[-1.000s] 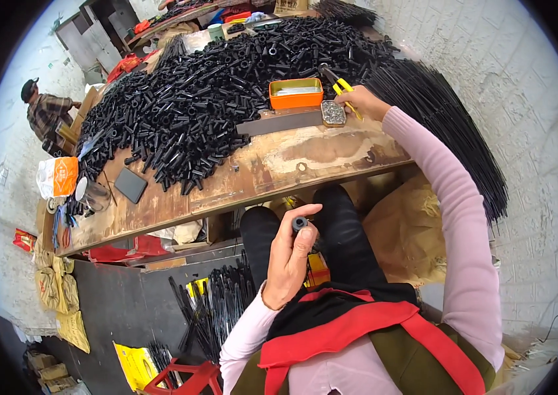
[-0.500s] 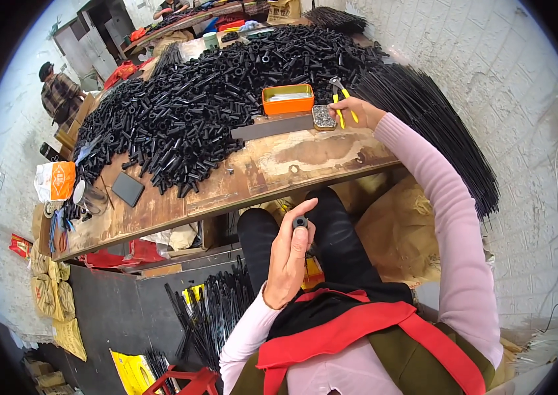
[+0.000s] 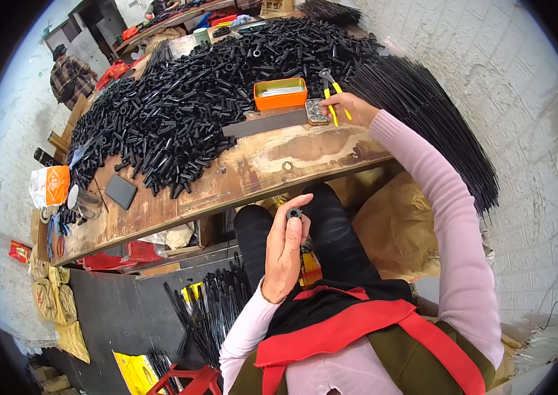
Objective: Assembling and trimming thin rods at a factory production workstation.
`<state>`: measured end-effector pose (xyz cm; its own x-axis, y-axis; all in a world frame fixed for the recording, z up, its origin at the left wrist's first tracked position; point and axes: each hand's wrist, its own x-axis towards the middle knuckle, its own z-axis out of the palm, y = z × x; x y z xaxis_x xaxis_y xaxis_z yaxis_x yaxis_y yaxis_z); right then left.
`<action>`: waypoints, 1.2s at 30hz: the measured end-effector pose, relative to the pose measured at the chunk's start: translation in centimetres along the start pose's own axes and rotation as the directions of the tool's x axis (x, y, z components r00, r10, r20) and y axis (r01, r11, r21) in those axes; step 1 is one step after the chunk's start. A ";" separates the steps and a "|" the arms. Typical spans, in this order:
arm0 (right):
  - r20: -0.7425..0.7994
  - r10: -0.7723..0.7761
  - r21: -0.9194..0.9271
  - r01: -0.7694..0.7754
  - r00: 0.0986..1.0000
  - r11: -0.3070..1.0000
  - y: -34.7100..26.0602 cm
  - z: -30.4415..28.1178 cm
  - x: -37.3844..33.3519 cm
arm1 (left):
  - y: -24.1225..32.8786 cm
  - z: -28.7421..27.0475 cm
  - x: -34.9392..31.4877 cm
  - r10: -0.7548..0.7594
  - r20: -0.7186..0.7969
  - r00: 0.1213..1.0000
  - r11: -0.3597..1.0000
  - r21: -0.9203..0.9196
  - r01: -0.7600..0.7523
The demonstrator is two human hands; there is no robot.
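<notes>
My left hand (image 3: 282, 260) is above my lap, fingers wrapped round a short black tube (image 3: 294, 214) with its round open end facing up. The forefinger stretches past it. My right hand (image 3: 353, 109) reaches to the workbench, its fingertips pinched together at the edge of a small tin (image 3: 316, 112) of tiny shiny metal pieces. Whatever lies between those fingertips is too small to make out. Yellow-handled pincers (image 3: 329, 85) lie right beside the tin, their handles partly under my right hand. An orange box (image 3: 280, 94) with thin pale strips inside stands left of the tin.
A large heap of black tubes (image 3: 180, 112) covers much of the wooden bench (image 3: 259, 161). Long thin black rods (image 3: 424, 112) are piled at the right. A dark flat case (image 3: 121, 191) lies at the left. Further back, a person in a checked jacket (image 3: 71, 78) stands by another bench.
The whole view has shifted slightly. My left hand still holds the black tube, and my right hand stays at the tin. The person in the background has moved a little.
</notes>
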<state>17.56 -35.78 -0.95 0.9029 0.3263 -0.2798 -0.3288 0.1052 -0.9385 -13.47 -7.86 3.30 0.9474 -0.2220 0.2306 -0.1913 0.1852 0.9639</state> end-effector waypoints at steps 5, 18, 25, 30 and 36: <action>0.233 -0.008 0.126 -0.023 0.973 0.992 0.3 9.9 -10.0 | -1.9 -2.1 0.1 0.034 -0.123 0.992 0.999 -0.013 -0.036; 0.177 -0.541 0.017 0.547 0.822 0.837 5.8 18.7 -23.6 | -1.1 -1.1 -0.4 -0.055 0.115 0.992 0.991 -0.118 0.069; 0.199 -0.570 0.014 0.579 0.798 0.815 5.7 18.9 -24.4 | -0.8 -0.9 -0.5 -0.052 0.134 0.990 0.997 -0.053 0.060; 0.198 -0.567 -0.015 0.581 0.799 0.814 5.6 19.0 -24.6 | -0.7 -0.8 -0.7 -0.050 0.124 0.991 0.997 -0.052 0.057; 0.262 -0.681 -0.118 0.723 0.684 0.681 5.1 19.1 -23.8 | -0.5 -1.3 -0.6 -0.020 0.167 0.986 0.998 -0.047 0.029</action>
<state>-10.91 -25.07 4.83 0.7689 0.3979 0.5005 0.4613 0.1968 -0.8652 -13.60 -6.59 2.55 0.8948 -0.3828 0.2299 -0.1516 0.2238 0.9628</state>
